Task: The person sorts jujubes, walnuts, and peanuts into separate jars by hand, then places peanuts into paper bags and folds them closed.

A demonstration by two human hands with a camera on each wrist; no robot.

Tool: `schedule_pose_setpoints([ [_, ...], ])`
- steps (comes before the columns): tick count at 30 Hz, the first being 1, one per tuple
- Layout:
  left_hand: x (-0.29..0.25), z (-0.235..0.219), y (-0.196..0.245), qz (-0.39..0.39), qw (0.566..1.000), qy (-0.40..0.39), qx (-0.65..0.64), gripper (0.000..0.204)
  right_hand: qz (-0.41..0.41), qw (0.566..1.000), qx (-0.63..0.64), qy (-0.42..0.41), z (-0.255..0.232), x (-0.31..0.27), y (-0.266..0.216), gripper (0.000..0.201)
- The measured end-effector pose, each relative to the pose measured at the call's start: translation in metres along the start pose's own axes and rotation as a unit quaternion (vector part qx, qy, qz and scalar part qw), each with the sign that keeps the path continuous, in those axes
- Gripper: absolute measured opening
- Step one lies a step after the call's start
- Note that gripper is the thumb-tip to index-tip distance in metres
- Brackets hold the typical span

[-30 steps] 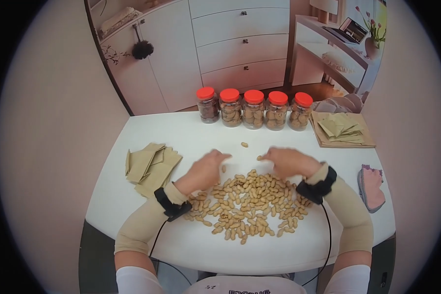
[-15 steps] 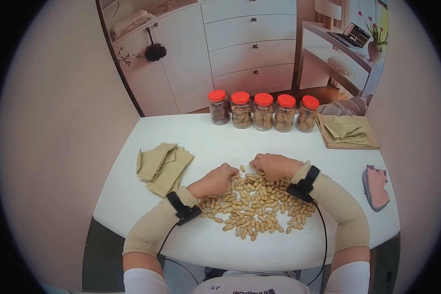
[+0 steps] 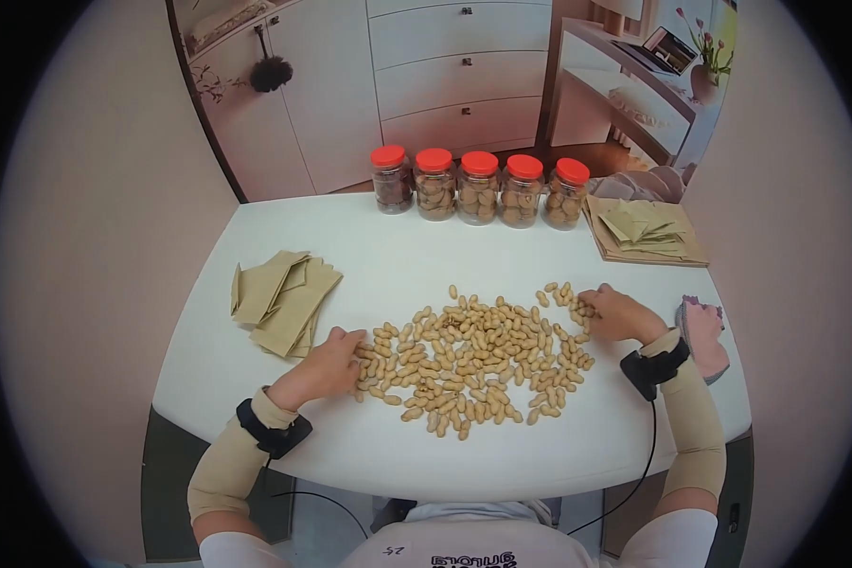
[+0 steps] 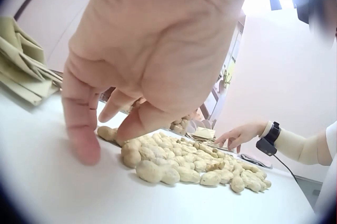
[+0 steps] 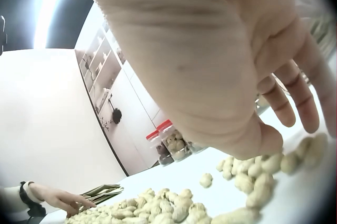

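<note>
A wide, loose heap of unshelled peanuts [image 3: 483,346] covers the middle of the white table. At its left edge is my left hand [image 3: 325,367], fingers spread and pointing down, fingertips right at the outermost peanuts. The left wrist view shows its thumb [image 4: 138,124] against a few peanuts [image 4: 150,168], with nothing gripped. My right hand [image 3: 617,314] lies at the heap's upper right, its fingertips beside a small cluster of peanuts [image 3: 566,295]. In the right wrist view its fingers [image 5: 305,103] are extended and apart over peanuts [image 5: 258,174], the palm holding nothing.
Several red-lidded jars [image 3: 479,189] of nuts stand in a row at the back. Folded paper bags [image 3: 289,301] lie at left, and more paper bags [image 3: 644,232] at the back right. A pink cloth item [image 3: 702,339] sits near the right edge. Cables [image 3: 648,454] trail from both wrists.
Both hands have moved apart from the heap's far middle, the left to its left edge, the right to its upper right. The head view has shifted a little.
</note>
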State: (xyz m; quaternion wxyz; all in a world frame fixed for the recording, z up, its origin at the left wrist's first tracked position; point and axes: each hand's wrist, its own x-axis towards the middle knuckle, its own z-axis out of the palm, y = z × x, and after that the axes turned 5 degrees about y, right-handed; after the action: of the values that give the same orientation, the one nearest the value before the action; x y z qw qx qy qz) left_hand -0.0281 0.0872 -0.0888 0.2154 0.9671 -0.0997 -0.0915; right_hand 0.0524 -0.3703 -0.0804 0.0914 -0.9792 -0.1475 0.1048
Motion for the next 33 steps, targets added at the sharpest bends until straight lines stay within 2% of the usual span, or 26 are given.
schedule_pose_setpoints([
  [2, 0.007, 0.005, 0.015, 0.005, 0.999, -0.007, -0.041, 0.051, -0.045, 0.997, 0.051, 0.04, 0.011, 0.005, -0.011, 0.05],
  [6, 0.02, 0.017, 0.031, 0.036, 0.998, -0.002, -0.056, 0.051, -0.091, 0.993, 0.07, 0.038, 0.009, 0.011, -0.04, 0.049],
  [8, 0.025, 0.018, 0.033, 0.042, 0.998, 0.001, -0.039, 0.05, -0.093, 0.994, 0.051, 0.036, 0.003, 0.008, -0.045, 0.05],
  [10, 0.024, 0.011, 0.035, 0.04, 0.999, 0.01, -0.034, 0.049, -0.078, 0.993, 0.011, 0.093, -0.007, 0.001, -0.049, 0.045],
  [12, 0.022, 0.004, 0.036, 0.04, 0.999, 0.014, -0.028, 0.049, -0.082, 0.99, 0.03, 0.115, -0.021, -0.008, -0.055, 0.037],
  [14, 0.022, -0.002, 0.038, 0.054, 0.996, 0.063, 0.02, 0.044, -0.08, 0.986, 0.052, 0.137, -0.023, -0.011, -0.055, 0.031],
  [16, 0.019, -0.005, 0.046, 0.077, 0.993, 0.092, 0.019, 0.038, -0.127, 0.959, 0.101, 0.233, -0.017, -0.01, -0.053, 0.018],
  [18, 0.011, -0.012, 0.063, 0.099, 0.987, 0.122, 0.021, 0.033, -0.108, 0.957, 0.14, 0.232, -0.019, -0.012, -0.054, 0.016],
  [20, -0.002, -0.021, 0.089, 0.109, 0.994, -0.009, -0.019, 0.025, -0.09, 0.952, 0.18, 0.23, -0.025, -0.016, -0.058, 0.017],
  [22, -0.018, -0.015, 0.1, 0.197, 0.974, -0.093, -0.054, 0.024, -0.096, 0.946, 0.241, 0.196, -0.038, -0.024, -0.065, 0.021],
  [24, -0.029, -0.005, 0.109, 0.248, 0.954, -0.156, -0.053, 0.025, -0.106, 0.935, 0.261, 0.217, -0.062, -0.045, -0.083, 0.023],
  [26, -0.036, 0.01, 0.116, 0.254, 0.95, -0.175, -0.054, 0.026, -0.117, 0.925, 0.28, 0.23, -0.078, -0.064, -0.096, 0.025],
  [28, -0.037, 0.03, 0.118, 0.27, 0.929, -0.253, -0.01, 0.028, -0.204, 0.888, 0.293, 0.289, -0.084, -0.079, -0.104, 0.033],
  [30, -0.037, 0.037, 0.122, 0.285, 0.925, -0.25, 0.037, 0.029, -0.227, 0.873, 0.299, 0.311, -0.088, -0.092, -0.111, 0.035],
  [33, -0.032, 0.037, 0.125, 0.253, 0.942, -0.222, 0.0, 0.03, -0.266, 0.859, 0.308, 0.311, -0.092, -0.107, -0.109, 0.032],
])
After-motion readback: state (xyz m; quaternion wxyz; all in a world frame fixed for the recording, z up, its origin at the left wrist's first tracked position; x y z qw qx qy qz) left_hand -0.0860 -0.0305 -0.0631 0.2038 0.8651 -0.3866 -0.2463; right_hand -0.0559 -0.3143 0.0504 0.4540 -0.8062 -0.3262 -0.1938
